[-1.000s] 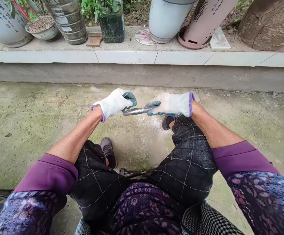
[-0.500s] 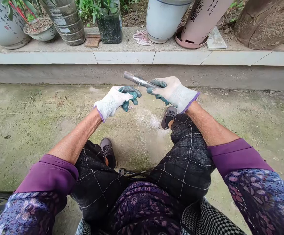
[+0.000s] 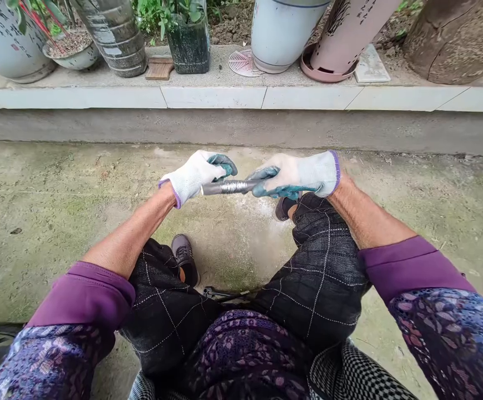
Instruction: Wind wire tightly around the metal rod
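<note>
Both hands wear white knit gloves with teal palms and purple cuffs. My right hand [image 3: 295,175] is closed round one end of a short grey metal rod [image 3: 227,187] that has thin wire wound round its middle. The rod lies level and points left. My left hand [image 3: 197,173] is closed in a pinch just above the rod's free end, fingers curled; whatever it pinches is too thin to make out. Both hands are held out above my knees, over the concrete ground.
I sit with knees apart in dark checked trousers, grey shoes [image 3: 183,255] on mossy concrete. A dark metal tool [image 3: 220,293] lies on the ground between my legs. Ahead runs a low concrete ledge [image 3: 212,97] with several plant pots, a white bucket [image 3: 281,33] and a pink container [image 3: 341,39].
Half a second ago my right hand had the rod raised and tilted up to the left. It has come back down and lies level again. My left hand stays close by its end.
</note>
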